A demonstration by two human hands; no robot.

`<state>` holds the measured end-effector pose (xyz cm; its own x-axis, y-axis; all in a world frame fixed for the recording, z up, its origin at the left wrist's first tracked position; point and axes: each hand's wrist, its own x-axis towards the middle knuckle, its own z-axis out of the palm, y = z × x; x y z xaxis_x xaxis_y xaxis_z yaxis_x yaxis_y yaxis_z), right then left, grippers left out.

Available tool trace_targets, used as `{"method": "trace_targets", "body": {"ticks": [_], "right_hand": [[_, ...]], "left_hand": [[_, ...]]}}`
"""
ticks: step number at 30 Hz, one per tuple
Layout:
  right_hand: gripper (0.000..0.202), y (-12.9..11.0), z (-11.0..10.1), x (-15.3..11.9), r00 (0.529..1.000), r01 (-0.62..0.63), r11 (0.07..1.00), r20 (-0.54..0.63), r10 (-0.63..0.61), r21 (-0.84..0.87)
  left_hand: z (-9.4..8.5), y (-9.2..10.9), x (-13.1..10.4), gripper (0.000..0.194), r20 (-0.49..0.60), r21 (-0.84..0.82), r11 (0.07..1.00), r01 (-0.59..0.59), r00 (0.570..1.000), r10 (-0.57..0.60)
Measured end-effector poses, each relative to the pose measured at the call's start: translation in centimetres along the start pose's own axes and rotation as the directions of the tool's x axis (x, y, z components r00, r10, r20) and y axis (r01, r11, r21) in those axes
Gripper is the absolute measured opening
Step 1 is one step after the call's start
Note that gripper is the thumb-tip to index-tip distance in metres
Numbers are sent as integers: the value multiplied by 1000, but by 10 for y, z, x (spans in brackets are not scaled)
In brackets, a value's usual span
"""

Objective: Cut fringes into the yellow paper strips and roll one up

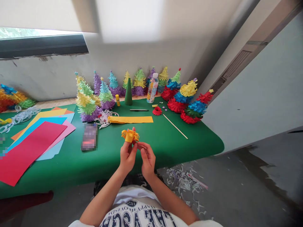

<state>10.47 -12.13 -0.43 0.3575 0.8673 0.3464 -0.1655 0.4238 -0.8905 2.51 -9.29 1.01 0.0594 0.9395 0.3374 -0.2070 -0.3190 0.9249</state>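
In front of me, over the near part of the table, my left hand [128, 156] is closed around a yellow fringed paper ring [129, 136], its fingers reaching up inside the roll. My right hand [148, 159] has curled fingers whose tips meet the ring's lower right side; what exactly they pinch is partly hidden. Just beyond lies a yellow paper strip [132, 119], flat on the green tabletop. Behind that are a pen [139, 110], a red fringed paper ring [157, 111] and a bare green cone [128, 92]. A thin wooden stick [175, 126] rests to the right.
Several fringed paper trees [107, 97] line the back edge. A bottle [152, 88], a glue stick [117, 100] and white paper shreds [104, 118] stand or lie among them. Coloured paper sheets [35, 148] and a phone [89, 137] are at left. Scraps [187, 181] litter the floor.
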Motion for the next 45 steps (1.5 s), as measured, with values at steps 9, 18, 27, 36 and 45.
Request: {"method": "trace_targets", "body": {"ticks": [9, 18, 27, 36, 45], "right_hand": [[29, -1, -9, -6, 953, 167, 975, 279, -122, -145], [19, -3, -26, -6, 966, 253, 933, 123, -228, -258], [24, -25, -28, 9, 898, 440, 805, 219, -383, -399], [41, -1, -17, 15, 946, -218, 975, 258, 197, 53], [26, -3, -43, 35, 829, -506, 824, 408, 382, 257]], "left_hand": [[-7, 13, 20, 36, -61, -484, 854, 191, 966, -251], [-26, 12, 15, 35, 82, -578, 764, 285, 953, -293], [-24, 23, 13, 34, 211, -530, 767, 363, 932, -296], [-19, 39, 8, 34, 266, -540, 734, 412, 911, -315], [-35, 45, 15, 37, 423, -110, 832, 544, 783, -456]]}}
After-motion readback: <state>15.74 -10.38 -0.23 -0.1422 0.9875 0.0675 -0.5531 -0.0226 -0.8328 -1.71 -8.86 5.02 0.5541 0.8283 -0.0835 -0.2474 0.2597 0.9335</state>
